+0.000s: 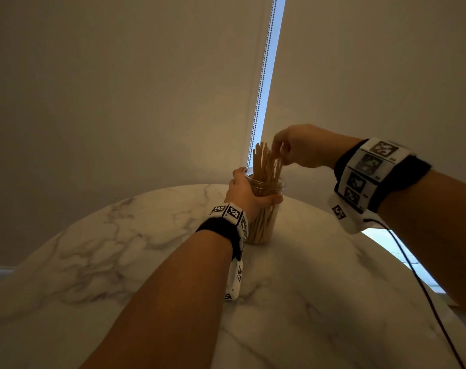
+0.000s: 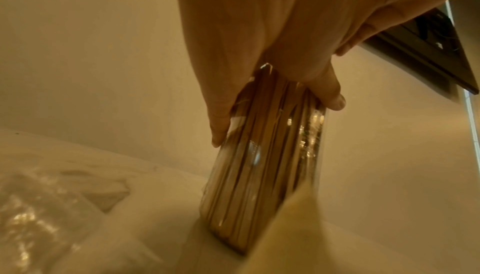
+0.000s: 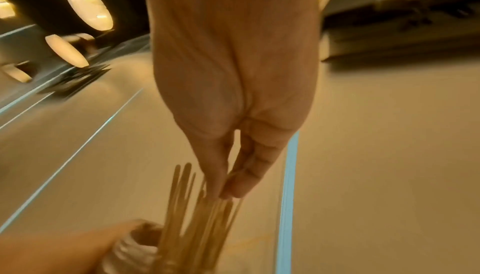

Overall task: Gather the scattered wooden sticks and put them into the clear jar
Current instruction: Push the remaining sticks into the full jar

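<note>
Left grip: left hand (image 1: pixel 246 191) is grasping the clear jar (image 1: pixel 263 209) just below its threaded neck, fingers and thumb curling round the glass, as the left wrist view (image 2: pixel 272 37) confirms. The forearm is stretching across the marble counter (image 1: pixel 120 251), a black strap with a white block of printed markers (image 1: pixel 230 211) sitting at the wrist. Jar: standing upright on the counter, toward its far edge, lid off. Wooden sticks (image 1: pixel 263 166): packed on end inside the jar, their lower ends showing through the glass (image 2: pixel 262 175), their upper ends fanning out above the rim. Right grip: right hand (image 1: pixel 299 147) is hovering above the jar mouth, thumb and fingertips (image 3: pixel 235 188) pinching the top ends of a few sticks (image 3: pixel 205 223) that are already reaching down into the jar. The right wrist is wearing a like strap and marker block (image 1: pixel 370 171), with a thin dark cable (image 1: pixel 423 288) trailing from it. Beyond the counter: pale roller blinds (image 1: pixel 120 89), a beaded pull chain (image 1: pixel 263 75) hanging beside a narrow strip of daylight between them. Both wrist views are blurring at the edges.
</note>
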`<state>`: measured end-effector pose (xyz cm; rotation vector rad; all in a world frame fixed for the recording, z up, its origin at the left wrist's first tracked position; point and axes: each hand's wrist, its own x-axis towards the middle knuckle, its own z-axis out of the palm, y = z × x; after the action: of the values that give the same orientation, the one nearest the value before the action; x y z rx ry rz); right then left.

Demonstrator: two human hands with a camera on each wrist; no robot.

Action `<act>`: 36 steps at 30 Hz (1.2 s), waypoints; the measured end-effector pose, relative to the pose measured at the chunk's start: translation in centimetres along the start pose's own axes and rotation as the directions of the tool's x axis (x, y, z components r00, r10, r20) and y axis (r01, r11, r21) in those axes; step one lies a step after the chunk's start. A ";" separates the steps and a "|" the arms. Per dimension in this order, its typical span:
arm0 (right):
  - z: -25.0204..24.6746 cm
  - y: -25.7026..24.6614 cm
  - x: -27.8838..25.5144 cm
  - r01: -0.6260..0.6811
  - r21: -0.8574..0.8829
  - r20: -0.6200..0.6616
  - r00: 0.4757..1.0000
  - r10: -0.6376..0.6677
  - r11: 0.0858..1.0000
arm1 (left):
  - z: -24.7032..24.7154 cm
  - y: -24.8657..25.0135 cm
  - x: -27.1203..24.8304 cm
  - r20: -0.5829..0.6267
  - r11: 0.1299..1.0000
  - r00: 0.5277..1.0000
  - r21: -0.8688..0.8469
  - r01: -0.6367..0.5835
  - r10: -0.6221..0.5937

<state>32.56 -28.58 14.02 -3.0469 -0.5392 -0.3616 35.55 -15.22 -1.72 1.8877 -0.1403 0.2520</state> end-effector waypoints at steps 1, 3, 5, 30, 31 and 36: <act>0.4 -0.1 0.3 -0.036 0.121 -0.033 0.999 0.040 0.992 | 0.0 0.0 -0.1 0.000 1.000 1.000 0.004 -0.004 0.004; 1.5 0.2 0.6 -0.098 0.337 -0.102 0.985 0.140 0.936 | 0.0 -0.1 -0.1 -0.006 1.000 1.000 0.014 -0.012 0.012; 2.9 0.5 0.5 -0.129 0.393 -0.114 0.976 0.188 0.910 | 0.0 -0.1 -0.1 -0.003 1.000 1.000 0.012 -0.009 0.009; 7.4 0.9 -0.1 -0.035 0.170 -0.097 0.994 0.052 0.985 | 0.0 0.1 -0.5 0.005 1.000 1.000 0.022 0.001 -0.001; 7.0 0.9 0.0 -0.062 0.206 -0.020 0.997 0.068 0.977 | 0.1 0.1 -0.5 0.008 1.000 1.000 0.018 0.000 0.000; 6.1 1.2 0.0 -0.040 0.422 -0.159 0.980 0.117 0.906 | 0.0 0.0 -0.6 0.008 1.000 1.000 0.010 -0.013 0.013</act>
<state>34.33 -29.27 8.07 -2.5816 -0.4161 -0.4483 35.03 -15.25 -1.89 1.8988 -0.1570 0.2541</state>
